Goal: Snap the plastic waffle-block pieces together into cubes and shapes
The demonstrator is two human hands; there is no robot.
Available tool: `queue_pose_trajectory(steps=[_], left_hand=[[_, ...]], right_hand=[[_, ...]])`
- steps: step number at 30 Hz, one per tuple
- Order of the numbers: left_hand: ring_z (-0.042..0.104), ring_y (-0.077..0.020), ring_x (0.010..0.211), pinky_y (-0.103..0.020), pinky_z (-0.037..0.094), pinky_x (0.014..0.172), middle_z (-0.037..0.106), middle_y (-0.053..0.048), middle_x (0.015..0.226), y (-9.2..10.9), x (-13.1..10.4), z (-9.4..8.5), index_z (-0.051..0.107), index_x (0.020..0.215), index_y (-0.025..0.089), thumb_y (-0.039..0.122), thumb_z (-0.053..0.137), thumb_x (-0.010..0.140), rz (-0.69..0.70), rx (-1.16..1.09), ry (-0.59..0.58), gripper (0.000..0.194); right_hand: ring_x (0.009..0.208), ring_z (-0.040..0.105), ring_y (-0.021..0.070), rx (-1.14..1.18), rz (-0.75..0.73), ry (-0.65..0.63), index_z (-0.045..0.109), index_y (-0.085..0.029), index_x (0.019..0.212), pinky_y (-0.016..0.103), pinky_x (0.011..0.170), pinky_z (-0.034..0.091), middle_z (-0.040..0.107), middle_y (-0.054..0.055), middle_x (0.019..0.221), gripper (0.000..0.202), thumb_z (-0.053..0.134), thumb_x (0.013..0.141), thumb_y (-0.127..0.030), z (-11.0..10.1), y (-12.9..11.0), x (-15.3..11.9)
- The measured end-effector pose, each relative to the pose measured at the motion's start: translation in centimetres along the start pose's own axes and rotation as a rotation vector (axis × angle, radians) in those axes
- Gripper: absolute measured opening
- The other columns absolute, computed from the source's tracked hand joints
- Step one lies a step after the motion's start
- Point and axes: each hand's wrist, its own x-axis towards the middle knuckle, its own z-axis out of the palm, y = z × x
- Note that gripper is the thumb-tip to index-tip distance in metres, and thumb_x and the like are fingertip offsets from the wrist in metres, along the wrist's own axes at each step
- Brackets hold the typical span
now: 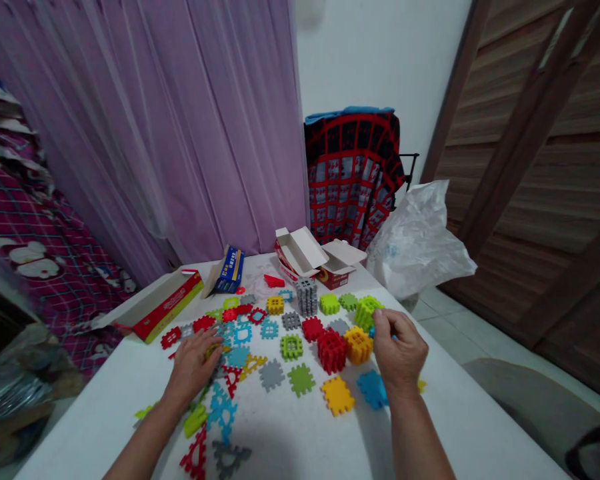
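Interlocking plastic tiles in red, blue, green, yellow and grey cover the middle of the white table (300, 433). My left hand (196, 360) lies over the loose tiles on the left, fingers stretched out, with a yellow tile (213, 351) partly hidden under them. My right hand (399, 343) is closed beside the stacks on the right; what its fingers hold, if anything, is hidden. Near it stand a green stack (367, 312), a yellow stack (359, 345) and a red stack (332, 351). A taller grey stack (307, 297) stands farther back. A flat blue tile (373, 389) lies left of my right wrist.
Open cardboard boxes line the back: a red and yellow box (167, 310), a blue box (231, 269) and a red box with white flaps (300, 252). A white plastic bag (415, 240) hangs at the right edge. Purple curtains (220, 133) hang behind the table.
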Motion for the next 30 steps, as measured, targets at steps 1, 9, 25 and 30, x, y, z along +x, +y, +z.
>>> queue_pose_trajectory(steps=[1, 9, 25, 30], left_hand=[[0.058, -0.0292, 0.125, -0.051, 0.040, 0.107, 0.069, -0.006, 0.126, -1.5, -1.9, 0.4, 0.074, 0.105, 0.027, 0.039, 0.048, 0.087, -0.056, -0.007, 0.023, 0.033], [0.057, -0.0279, 0.126, -0.048, 0.042, 0.107, 0.064, -0.011, 0.133, -3.2, -10.3, 3.5, 0.067, 0.119, 0.020, 0.044, 0.039, 0.088, -0.344, -0.070, 0.178, 0.047], [0.046, -0.0280, 0.135, -0.049, 0.033, 0.112, 0.059, -0.010, 0.138, -2.5, -12.2, 2.3, 0.062, 0.122, 0.020, 0.025, 0.031, 0.094, -0.504, -0.121, 0.322, 0.042], [0.036, -0.0308, 0.142, -0.049, 0.029, 0.115, 0.044, -0.014, 0.152, -1.8, -14.3, 2.4, 0.052, 0.137, 0.020, 0.044, 0.046, 0.090, -0.390, -0.113, 0.169, 0.053]], right_hand=[[0.058, 0.059, 0.0133, 0.020, -0.023, -0.018, 0.060, -0.019, 0.064, 0.023, 0.058, 0.046, 0.066, 0.002, 0.065, 0.025, 0.057, 0.087, -0.028, 0.3, -0.4, -0.2], [0.061, 0.060, 0.0126, 0.234, -0.167, -0.385, 0.059, -0.020, 0.065, 0.023, 0.061, 0.047, 0.064, 0.001, 0.065, 0.026, 0.055, 0.090, -0.026, 2.8, -6.6, -5.2], [0.052, 0.052, 0.0101, 0.128, -0.163, -0.712, 0.057, -0.019, 0.062, 0.020, 0.055, 0.039, 0.055, -0.002, 0.057, 0.033, 0.048, 0.092, -0.028, 1.8, -7.2, -17.8], [0.053, 0.056, 0.0097, 0.150, -0.220, -0.906, 0.061, -0.019, 0.060, 0.020, 0.055, 0.039, 0.059, -0.001, 0.057, 0.035, 0.049, 0.091, -0.028, 0.7, -8.9, -18.9]])
